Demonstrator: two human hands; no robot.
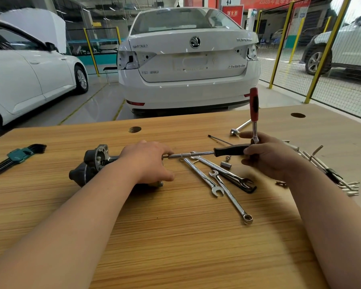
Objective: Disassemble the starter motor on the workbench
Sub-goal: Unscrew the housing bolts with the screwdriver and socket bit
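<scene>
While the left hand (148, 161) curls over the starter motor (92, 163), pinning it to the workbench (175, 236) at about ten o'clock from the bench's middle, the right hand (269, 155) at two o'clock grips the black handle of a driver (229, 150) held level, its tip meeting the motor's end beside the left fingertips. A red-handled tool (254, 107) rises upright from the same hand. That crowded grip looks risky: the driver could slip off the fastener and jab the fingers, or the rounded motor could roll. A freed nut might stray among the wrenches (217, 180) at four o'clock.
</scene>
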